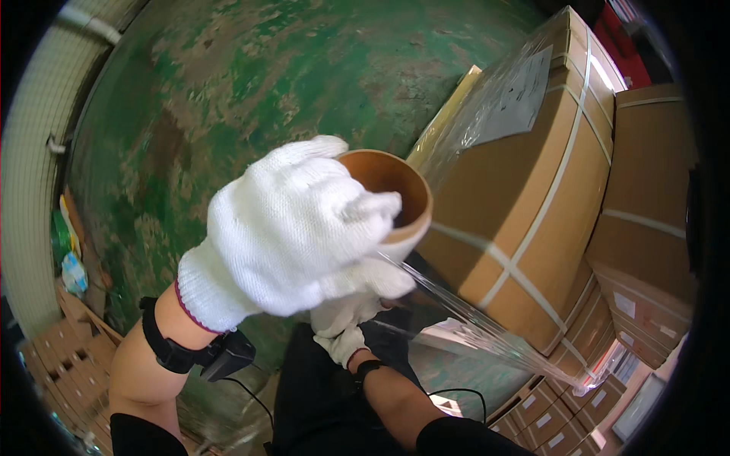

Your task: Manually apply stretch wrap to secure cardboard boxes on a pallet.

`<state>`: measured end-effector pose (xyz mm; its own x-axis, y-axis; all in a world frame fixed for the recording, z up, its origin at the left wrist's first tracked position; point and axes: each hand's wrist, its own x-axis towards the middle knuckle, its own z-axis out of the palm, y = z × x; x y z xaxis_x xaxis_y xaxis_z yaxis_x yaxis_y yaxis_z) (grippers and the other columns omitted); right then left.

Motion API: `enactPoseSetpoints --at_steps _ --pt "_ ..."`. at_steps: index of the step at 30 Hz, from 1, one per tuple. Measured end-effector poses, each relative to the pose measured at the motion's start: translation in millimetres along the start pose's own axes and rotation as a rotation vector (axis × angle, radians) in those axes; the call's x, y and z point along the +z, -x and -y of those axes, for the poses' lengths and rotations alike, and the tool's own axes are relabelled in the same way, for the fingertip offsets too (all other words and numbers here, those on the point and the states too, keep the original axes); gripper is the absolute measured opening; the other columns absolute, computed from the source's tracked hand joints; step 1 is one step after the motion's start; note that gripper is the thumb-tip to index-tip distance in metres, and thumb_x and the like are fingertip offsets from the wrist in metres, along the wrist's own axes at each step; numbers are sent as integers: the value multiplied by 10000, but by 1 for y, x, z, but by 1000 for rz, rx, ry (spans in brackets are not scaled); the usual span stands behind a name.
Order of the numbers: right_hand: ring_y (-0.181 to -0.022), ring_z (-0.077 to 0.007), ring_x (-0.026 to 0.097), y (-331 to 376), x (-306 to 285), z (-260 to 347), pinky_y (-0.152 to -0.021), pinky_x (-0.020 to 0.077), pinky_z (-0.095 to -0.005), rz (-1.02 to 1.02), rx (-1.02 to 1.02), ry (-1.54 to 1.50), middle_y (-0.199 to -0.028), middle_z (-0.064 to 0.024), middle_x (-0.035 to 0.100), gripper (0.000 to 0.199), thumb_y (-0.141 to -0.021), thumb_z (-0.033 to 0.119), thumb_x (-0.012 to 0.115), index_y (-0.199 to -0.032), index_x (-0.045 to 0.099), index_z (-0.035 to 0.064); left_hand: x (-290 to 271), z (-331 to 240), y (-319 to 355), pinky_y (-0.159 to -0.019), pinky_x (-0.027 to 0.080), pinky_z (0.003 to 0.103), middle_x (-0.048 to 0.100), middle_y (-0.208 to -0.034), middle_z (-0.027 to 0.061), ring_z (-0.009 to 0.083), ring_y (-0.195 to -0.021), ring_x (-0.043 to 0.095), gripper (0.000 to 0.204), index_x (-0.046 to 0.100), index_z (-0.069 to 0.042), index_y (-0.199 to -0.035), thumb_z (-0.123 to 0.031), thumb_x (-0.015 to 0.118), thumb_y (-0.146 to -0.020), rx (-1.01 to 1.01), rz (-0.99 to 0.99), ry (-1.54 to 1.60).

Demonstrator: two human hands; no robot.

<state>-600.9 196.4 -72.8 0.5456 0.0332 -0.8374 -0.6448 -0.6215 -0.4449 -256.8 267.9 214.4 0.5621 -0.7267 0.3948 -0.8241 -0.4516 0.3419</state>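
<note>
**Gloved hands on a stretch-film roll beside strapped cartons**

Both hands wear white knit gloves. The left hand (293, 232) is clenched over the top of a brown cardboard tube (391, 190), the core of a stretch-film roll, with fingers hooked over its rim into the hollow; the tube's inside shows nothing but bare cardboard. The right hand (346, 323) sits below, closed on the lower end of the roll, though most of that end is hidden behind the left glove. The roll is held upright in front of the person's chest, just left of the stack.

A sheet of clear film (471, 319) runs taut from the roll down to the right, toward the lower cartons. The big carton (525, 205) is shut, bound with pale straps and already under film; its contents cannot be seen. A second carton (646, 197) at the right is cut off by the rim. The green floor (251, 83) is worn and patchy.
</note>
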Motion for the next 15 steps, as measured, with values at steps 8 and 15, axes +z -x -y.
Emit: enactPoseSetpoints --at_steps 8,15 --pt "-1182 -360 600 -106 -54 146 -978 529 -531 -6 741 -2107 -1321 -145 587 453 -1047 350 386 -1363 508 48 8 126 -110 -928 535 489 567 -635 73 285 -652 632 635 698 -49 -1032 -584 775 -699 208 143 327" --pt "-795 -235 696 -232 -51 222 -760 595 -350 -25 589 -2514 -903 -18 728 306 -938 195 522 -1177 658 59 -5 246 -218 -912 530 477 561 -620 85 289 -641 629 620 692 -39 -968 -583 779 -685 416 346 438"
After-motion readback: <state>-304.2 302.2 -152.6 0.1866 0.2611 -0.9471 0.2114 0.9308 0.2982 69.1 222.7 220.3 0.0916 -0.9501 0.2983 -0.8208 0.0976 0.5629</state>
